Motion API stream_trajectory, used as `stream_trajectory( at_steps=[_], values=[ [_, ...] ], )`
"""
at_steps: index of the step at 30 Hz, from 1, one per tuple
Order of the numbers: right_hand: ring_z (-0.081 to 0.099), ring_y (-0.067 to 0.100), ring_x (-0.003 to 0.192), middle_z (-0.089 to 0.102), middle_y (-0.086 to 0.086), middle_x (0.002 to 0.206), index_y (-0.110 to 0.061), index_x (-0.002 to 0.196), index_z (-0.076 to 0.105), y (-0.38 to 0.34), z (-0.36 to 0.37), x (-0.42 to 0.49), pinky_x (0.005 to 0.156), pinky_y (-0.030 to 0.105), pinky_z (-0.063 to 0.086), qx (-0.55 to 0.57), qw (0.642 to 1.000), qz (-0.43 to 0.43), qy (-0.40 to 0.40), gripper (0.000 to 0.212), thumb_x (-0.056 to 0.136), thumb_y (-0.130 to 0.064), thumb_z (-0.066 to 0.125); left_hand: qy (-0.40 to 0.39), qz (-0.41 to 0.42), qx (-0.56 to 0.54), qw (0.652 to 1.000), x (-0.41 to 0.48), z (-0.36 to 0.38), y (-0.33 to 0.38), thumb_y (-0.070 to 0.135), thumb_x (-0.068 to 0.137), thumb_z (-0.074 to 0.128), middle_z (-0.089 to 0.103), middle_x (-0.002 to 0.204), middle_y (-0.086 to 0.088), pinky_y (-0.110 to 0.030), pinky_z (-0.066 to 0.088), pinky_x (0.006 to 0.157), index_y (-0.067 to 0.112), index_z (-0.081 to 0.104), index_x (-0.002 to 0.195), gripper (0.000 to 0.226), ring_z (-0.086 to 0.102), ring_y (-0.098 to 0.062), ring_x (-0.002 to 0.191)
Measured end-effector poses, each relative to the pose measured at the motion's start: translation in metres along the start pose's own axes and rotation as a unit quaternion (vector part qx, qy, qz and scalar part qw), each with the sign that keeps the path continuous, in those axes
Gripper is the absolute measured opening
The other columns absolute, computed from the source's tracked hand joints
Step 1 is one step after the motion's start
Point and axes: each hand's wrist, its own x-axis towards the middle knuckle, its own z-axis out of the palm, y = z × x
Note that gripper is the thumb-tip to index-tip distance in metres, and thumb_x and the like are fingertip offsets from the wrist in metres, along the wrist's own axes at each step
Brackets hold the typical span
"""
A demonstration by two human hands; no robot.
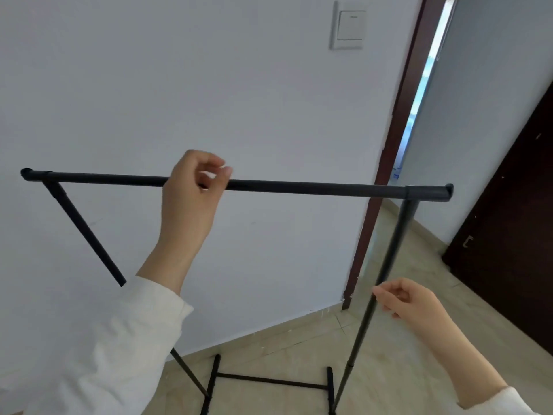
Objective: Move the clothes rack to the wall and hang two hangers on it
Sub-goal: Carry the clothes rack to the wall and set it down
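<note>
The black metal clothes rack (314, 188) stands close to the white wall (209, 85), its top bar running across the middle of the view. My left hand (191, 190) curls loosely around the top bar near its middle, the fingertips lifted a little above it. At about half the height of the right upright pole (398, 235), my right hand (410, 301) holds on with its fingertips. The rack's base bars (269, 380) rest on the floor below. My left sleeve hides part of the left upright. No hangers are in view.
A light switch (348, 25) is on the wall above the rack. A dark brown door frame (386, 163) and an open doorway lie just right of the wall, with a dark door (514, 235) further right. Beige floor tiles (299, 339) spread below.
</note>
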Motion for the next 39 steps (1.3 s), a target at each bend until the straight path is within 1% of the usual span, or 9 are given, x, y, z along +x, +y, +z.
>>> stream_trajectory(
  at_steps=[3, 5, 8, 10, 13, 19, 26, 35, 39],
  values=[
    [0.057, 0.020, 0.074, 0.064, 0.007, 0.080, -0.010, 0.094, 0.062, 0.021, -0.021, 0.005, 0.063, 0.024, 0.043, -0.013, 0.998, -0.009, 0.063, 0.019, 0.079, -0.021, 0.067, -0.116, 0.115, 0.047, 0.986, -0.007, 0.033, 0.037, 0.028, 0.084, 0.060, 0.058, 0.085, 0.018, -0.006, 0.040, 0.072, 0.025, 0.062, 0.093, 0.009, 0.055, 0.008, 0.077],
    [0.055, 0.017, 0.073, 0.060, 0.000, 0.077, -0.015, 0.100, 0.059, 0.024, -0.026, 0.009, 0.061, 0.019, 0.042, -0.017, 0.997, -0.032, 0.070, 0.024, 0.079, -0.022, 0.068, -0.183, 0.179, 0.094, 0.962, -0.009, 0.050, 0.057, 0.033, 0.082, 0.061, 0.060, 0.094, 0.016, -0.017, 0.042, 0.082, 0.027, 0.064, 0.101, 0.020, 0.057, -0.001, 0.087],
    [0.052, 0.010, 0.068, 0.056, -0.006, 0.074, -0.021, 0.105, 0.057, 0.020, -0.031, 0.016, 0.054, 0.013, 0.043, -0.034, 0.995, -0.069, 0.061, 0.028, 0.079, -0.023, 0.068, -0.252, 0.233, 0.161, 0.926, -0.008, 0.070, 0.081, 0.042, 0.080, 0.061, 0.057, 0.100, 0.019, -0.024, 0.040, 0.087, 0.031, 0.063, 0.109, 0.031, 0.055, -0.004, 0.095],
    [0.052, 0.011, 0.067, 0.056, -0.005, 0.075, -0.022, 0.107, 0.057, 0.017, -0.035, 0.020, 0.049, 0.008, 0.045, -0.041, 0.995, -0.083, 0.045, 0.030, 0.079, -0.024, 0.067, -0.290, 0.248, 0.188, 0.905, -0.007, 0.083, 0.094, 0.046, 0.079, 0.060, 0.056, 0.099, 0.020, -0.023, 0.039, 0.083, 0.033, 0.063, 0.109, 0.032, 0.053, -0.003, 0.094],
    [0.051, 0.010, 0.068, 0.056, -0.008, 0.075, -0.023, 0.108, 0.058, 0.009, -0.029, 0.026, 0.051, 0.012, 0.043, -0.075, 0.991, -0.106, 0.026, 0.031, 0.079, -0.027, 0.067, -0.334, 0.247, 0.218, 0.883, -0.003, 0.086, 0.099, 0.046, 0.081, 0.058, 0.055, 0.096, 0.020, -0.016, 0.035, 0.071, 0.034, 0.064, 0.104, 0.027, 0.052, -0.002, 0.094],
    [0.048, 0.003, 0.064, 0.053, -0.009, 0.071, -0.015, 0.104, 0.063, 0.005, -0.019, 0.041, 0.056, 0.012, 0.038, -0.130, 0.981, -0.135, 0.043, 0.024, 0.082, -0.024, 0.063, -0.314, 0.270, 0.232, 0.880, -0.001, 0.091, 0.087, 0.039, 0.086, 0.054, 0.066, 0.099, 0.010, -0.020, 0.032, 0.071, 0.028, 0.065, 0.101, 0.022, 0.055, -0.008, 0.088],
    [0.049, 0.001, 0.063, 0.056, -0.008, 0.072, -0.013, 0.106, 0.064, -0.013, -0.012, 0.065, 0.058, 0.013, 0.039, -0.162, 0.974, -0.153, 0.043, 0.028, 0.081, -0.024, 0.064, -0.285, 0.286, 0.228, 0.886, 0.024, 0.091, 0.072, 0.040, 0.086, 0.053, 0.064, 0.095, 0.011, -0.023, 0.029, 0.077, 0.028, 0.065, 0.100, 0.022, 0.050, -0.008, 0.085],
    [0.051, 0.007, 0.065, 0.057, -0.007, 0.074, -0.014, 0.107, 0.061, -0.033, -0.008, 0.110, 0.070, 0.027, 0.044, -0.172, 0.971, -0.167, 0.020, 0.029, 0.082, -0.028, 0.063, -0.260, 0.231, 0.231, 0.909, 0.053, 0.101, 0.064, 0.040, 0.086, 0.054, 0.062, 0.095, 0.012, -0.024, 0.030, 0.076, 0.029, 0.065, 0.100, 0.021, 0.054, -0.008, 0.088],
    [0.051, 0.010, 0.065, 0.055, -0.010, 0.071, -0.019, 0.097, 0.057, -0.035, -0.011, 0.136, 0.069, 0.030, 0.045, -0.170, 0.970, -0.173, 0.005, 0.021, 0.080, -0.030, 0.065, -0.246, 0.210, 0.245, 0.914, 0.062, 0.113, 0.063, 0.040, 0.086, 0.053, 0.058, 0.092, 0.015, -0.025, 0.032, 0.076, 0.028, 0.065, 0.100, 0.021, 0.058, -0.011, 0.092]
  ],
)
